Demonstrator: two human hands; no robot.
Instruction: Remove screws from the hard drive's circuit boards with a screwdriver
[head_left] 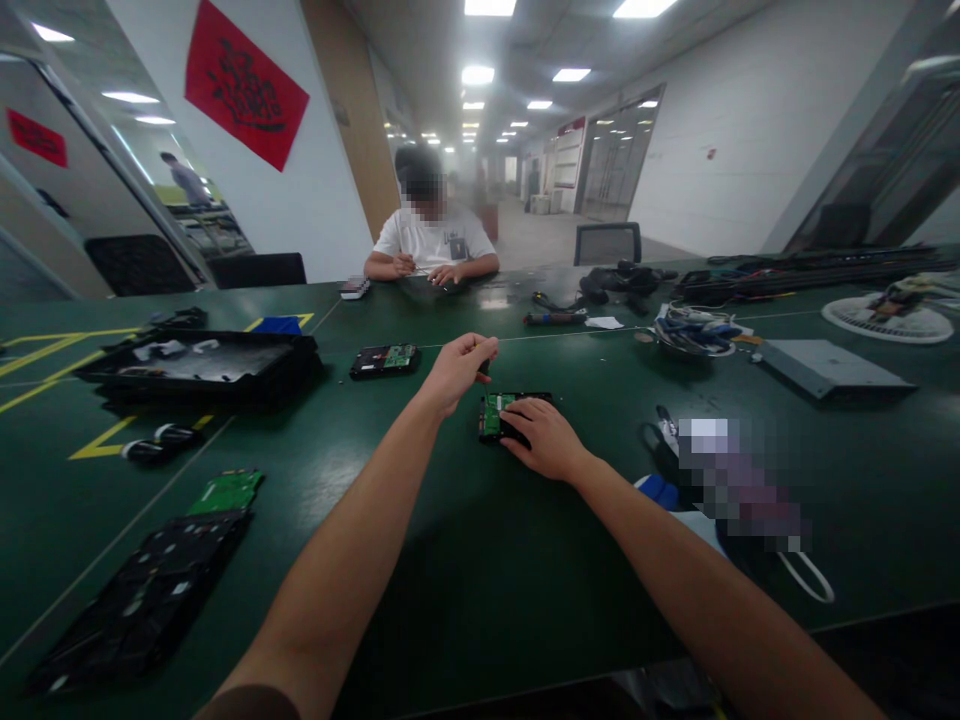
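Note:
A hard drive (491, 425) with a green circuit board on its upper face lies flat on the dark green table in front of me. My right hand (546, 437) rests over its right part, with fingers on top and the thumb along the near side, holding it. Just above the drive's far left corner, my left hand (456, 374) is closed in a pinch. A small dark piece shows under its fingertips, too hidden to name. Another hard drive (384, 360) with a green board lies farther off to the left.
At left are a black plastic housing (292, 365), a dark cylindrical pair (161, 442) and stacked drives (150, 580). At right are a blurred-out object (739, 480), a grey metal box (832, 368) and a bundle of cables (694, 330). A co-worker (431, 235) sits opposite.

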